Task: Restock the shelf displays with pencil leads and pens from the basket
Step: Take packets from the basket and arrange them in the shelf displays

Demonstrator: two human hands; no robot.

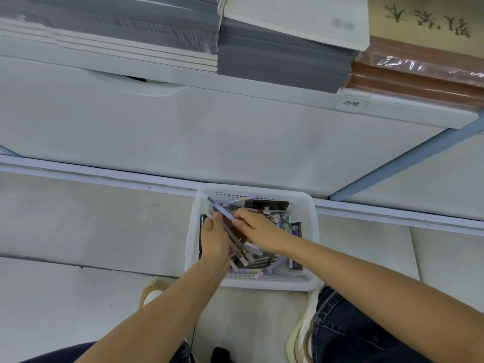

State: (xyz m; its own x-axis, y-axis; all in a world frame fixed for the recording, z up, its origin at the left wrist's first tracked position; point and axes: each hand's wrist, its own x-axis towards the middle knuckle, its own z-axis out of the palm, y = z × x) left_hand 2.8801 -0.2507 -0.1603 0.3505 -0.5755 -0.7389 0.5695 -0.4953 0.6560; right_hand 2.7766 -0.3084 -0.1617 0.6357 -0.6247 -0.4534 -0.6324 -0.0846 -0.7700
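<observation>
Evidently early: over the white basket [262, 191] on the floor, the left hand [213, 241] grips a bundle of pens [242, 254] and the right hand [258, 227] pinches a pale blue pen [218, 208]. Much stock lies in the basket, none yet shelved.

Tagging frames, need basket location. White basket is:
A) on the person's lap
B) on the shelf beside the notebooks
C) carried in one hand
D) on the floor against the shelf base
D: the white basket sits on the floor against the shelf base; left hand and right hand grip pens inside it.
</observation>
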